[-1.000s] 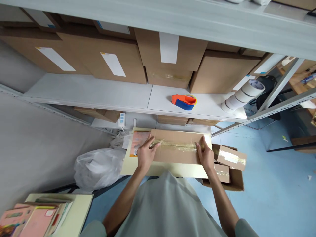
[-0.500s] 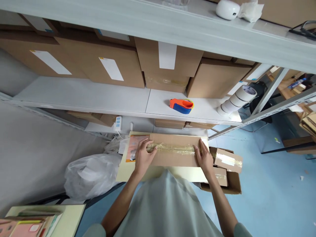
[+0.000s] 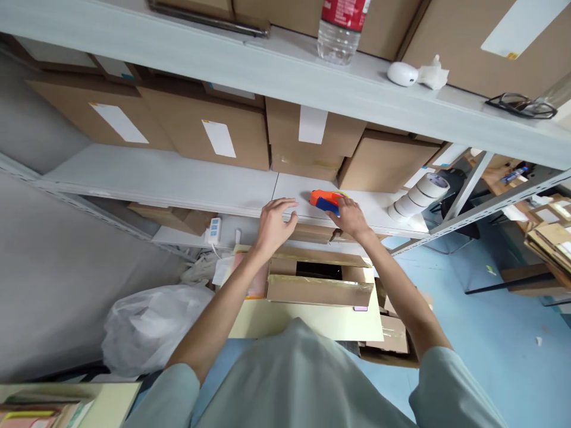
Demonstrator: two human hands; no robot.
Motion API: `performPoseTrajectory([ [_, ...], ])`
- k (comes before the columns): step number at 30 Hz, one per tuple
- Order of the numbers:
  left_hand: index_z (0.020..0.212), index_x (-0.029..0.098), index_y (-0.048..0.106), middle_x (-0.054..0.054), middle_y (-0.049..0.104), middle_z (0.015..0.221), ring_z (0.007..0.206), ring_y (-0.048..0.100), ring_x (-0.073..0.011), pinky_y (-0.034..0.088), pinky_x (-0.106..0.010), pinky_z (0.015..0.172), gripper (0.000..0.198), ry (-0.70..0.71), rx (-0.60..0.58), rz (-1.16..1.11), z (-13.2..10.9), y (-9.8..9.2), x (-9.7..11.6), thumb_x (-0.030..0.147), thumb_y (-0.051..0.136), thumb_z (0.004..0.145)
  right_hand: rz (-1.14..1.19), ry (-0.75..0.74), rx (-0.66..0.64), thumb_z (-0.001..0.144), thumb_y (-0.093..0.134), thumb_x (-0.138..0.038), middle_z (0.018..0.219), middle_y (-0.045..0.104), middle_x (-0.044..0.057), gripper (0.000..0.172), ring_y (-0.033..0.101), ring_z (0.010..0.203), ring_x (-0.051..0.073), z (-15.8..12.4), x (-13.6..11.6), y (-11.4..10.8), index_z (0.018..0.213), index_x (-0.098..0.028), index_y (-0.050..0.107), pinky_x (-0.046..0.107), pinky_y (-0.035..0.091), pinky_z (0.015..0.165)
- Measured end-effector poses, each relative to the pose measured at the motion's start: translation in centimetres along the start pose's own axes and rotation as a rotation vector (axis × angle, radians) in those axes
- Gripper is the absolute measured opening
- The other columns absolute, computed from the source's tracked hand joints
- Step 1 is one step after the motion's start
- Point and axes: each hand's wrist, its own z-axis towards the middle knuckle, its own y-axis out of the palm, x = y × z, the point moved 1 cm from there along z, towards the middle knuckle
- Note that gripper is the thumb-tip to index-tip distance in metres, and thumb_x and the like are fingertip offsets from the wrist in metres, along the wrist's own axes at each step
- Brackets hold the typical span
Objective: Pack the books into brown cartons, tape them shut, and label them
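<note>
My right hand [image 3: 350,216] reaches onto the grey shelf [image 3: 178,178] and closes over the orange and blue tape dispenser [image 3: 324,200]. My left hand [image 3: 275,222] hovers at the shelf's front edge just left of it, fingers apart and holding nothing. Below my arms a long cardboard box [image 3: 319,281] rests on a pale yellow table [image 3: 312,324]. Its top flaps stand apart, showing a dark gap inside, with clear tape along the near flap.
Brown cartons with white labels [image 3: 200,128] fill the back of the shelf. Several tape rolls [image 3: 414,199] lie at its right end. A water bottle [image 3: 341,27], a white mouse [image 3: 402,74] and glasses [image 3: 520,105] sit on the upper shelf. A white plastic bag [image 3: 147,327] lies at left.
Both hands left the taped top of the box and rose to the shelf; the right one landed on the tape dispenser. The box flaps now stand apart. The view tilted upward.
</note>
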Motion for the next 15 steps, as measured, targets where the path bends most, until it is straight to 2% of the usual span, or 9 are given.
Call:
performPoseTrajectory([
  [3, 0.125, 0.023, 0.082, -0.009, 0.084, 0.126, 0.121, 0.077, -0.0280, 0.058, -0.048, 0.117, 0.033, -0.007, 0.008, -0.008, 0.7, 0.1, -0.2, 0.021, 0.071, 0.093, -0.092, 0.098, -0.121, 0.110, 0.064, -0.049, 0.149, 0.067, 0.033, 0.068, 0.063, 0.140, 0.041, 3.0, -0.9, 1.7, 0.156, -0.001, 0.050, 0.051, 0.042, 0.121],
  [7, 0.121, 0.023, 0.083, -0.009, 0.085, 0.122, 0.116, 0.079, -0.0279, 0.059, -0.046, 0.114, 0.030, -0.031, 0.017, -0.036, -0.4, 0.1, -1.3, 0.022, 0.073, 0.092, -0.158, 0.160, -0.207, 0.112, 0.061, -0.042, 0.136, 0.075, 0.032, 0.059, 0.072, 0.129, 0.037, 3.9, -1.3, 2.2, 0.151, 0.002, 0.052, 0.045, 0.041, 0.119],
  [11, 0.119, 0.023, 0.082, -0.007, 0.085, 0.118, 0.116, 0.079, -0.0265, 0.060, -0.045, 0.114, 0.031, -0.059, 0.028, -0.095, -2.1, -0.3, -2.7, 0.018, 0.070, 0.091, -0.184, 0.146, -0.250, 0.114, 0.060, -0.042, 0.142, 0.073, 0.031, 0.061, 0.074, 0.127, 0.038, 3.1, -2.2, 1.3, 0.157, -0.001, 0.046, 0.043, 0.050, 0.110],
  [15, 0.122, 0.024, 0.080, -0.007, 0.084, 0.120, 0.117, 0.078, -0.0264, 0.060, -0.044, 0.112, 0.028, -0.096, 0.067, -0.177, -4.1, -1.9, -3.5, 0.024, 0.068, 0.097, -0.222, 0.055, -0.296, 0.114, 0.059, -0.050, 0.137, 0.076, 0.029, 0.065, 0.076, 0.123, 0.040, -0.2, -4.3, -0.6, 0.161, -0.007, 0.043, 0.043, 0.055, 0.101],
])
